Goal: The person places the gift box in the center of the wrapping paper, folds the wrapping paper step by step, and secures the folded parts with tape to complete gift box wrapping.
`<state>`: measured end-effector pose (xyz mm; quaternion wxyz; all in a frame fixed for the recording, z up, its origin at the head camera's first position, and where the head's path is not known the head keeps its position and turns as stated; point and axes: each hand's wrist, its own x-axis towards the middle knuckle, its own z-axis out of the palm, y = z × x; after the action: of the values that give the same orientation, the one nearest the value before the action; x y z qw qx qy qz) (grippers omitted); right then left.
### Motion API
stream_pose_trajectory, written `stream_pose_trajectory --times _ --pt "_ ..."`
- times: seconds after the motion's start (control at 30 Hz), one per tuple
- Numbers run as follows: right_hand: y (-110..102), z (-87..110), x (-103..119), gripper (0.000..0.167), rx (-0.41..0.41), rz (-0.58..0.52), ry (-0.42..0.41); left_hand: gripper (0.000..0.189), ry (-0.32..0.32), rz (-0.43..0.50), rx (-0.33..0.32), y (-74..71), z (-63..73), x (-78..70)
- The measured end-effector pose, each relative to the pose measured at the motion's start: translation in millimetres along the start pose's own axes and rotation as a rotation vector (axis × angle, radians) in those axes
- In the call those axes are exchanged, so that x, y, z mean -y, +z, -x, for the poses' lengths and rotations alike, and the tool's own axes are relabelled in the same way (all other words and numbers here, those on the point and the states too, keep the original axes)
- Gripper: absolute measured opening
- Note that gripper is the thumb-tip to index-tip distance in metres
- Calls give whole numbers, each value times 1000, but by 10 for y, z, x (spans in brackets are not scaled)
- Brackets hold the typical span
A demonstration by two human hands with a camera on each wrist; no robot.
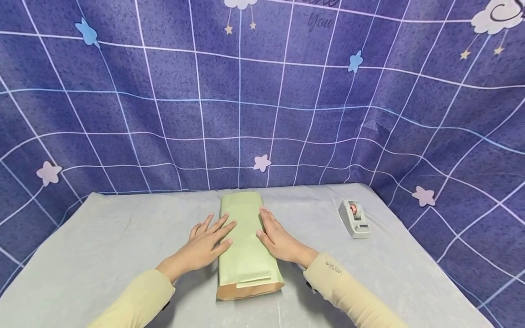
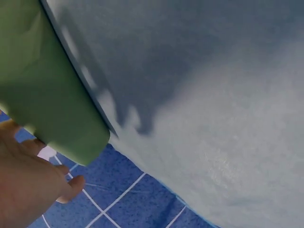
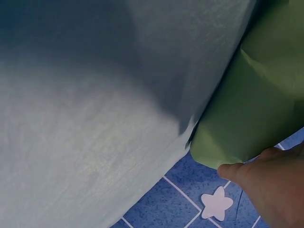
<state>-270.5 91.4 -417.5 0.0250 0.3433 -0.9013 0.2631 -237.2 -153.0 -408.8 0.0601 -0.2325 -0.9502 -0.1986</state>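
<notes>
A long package in light green paper [image 1: 243, 237] lies lengthwise on the table in the head view, its near end showing brown paper below a folded green flap [image 1: 254, 279]. My left hand [image 1: 203, 246] has its fingers spread, with fingertips on the package's left side. Along the right edge lies my right hand [image 1: 283, 239], fingers straight and thumb on the top face. The left wrist view has the left hand [image 2: 28, 175] by the green paper [image 2: 52, 95]. In the right wrist view, the right hand [image 3: 275, 183] touches the package's side [image 3: 251, 104].
A white tape dispenser [image 1: 354, 219] with a pinkish roll stands to the right on the grey-covered table [image 1: 139, 232]. Behind and on both sides hangs a blue curtain [image 1: 229, 118] with grid lines and stars.
</notes>
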Motion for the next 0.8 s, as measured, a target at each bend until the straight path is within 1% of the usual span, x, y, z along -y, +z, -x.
stream_pose_trajectory --times 0.1,0.3,0.8 --pt "5 3 1 62 2 -10 5 53 17 -14 13 3 -20 7" --pt "13 4 3 62 -8 -26 16 56 35 -31 8 -8 -42 3" --pt "7 1 42 61 -29 3 31 57 56 -24 12 -27 -43 0"
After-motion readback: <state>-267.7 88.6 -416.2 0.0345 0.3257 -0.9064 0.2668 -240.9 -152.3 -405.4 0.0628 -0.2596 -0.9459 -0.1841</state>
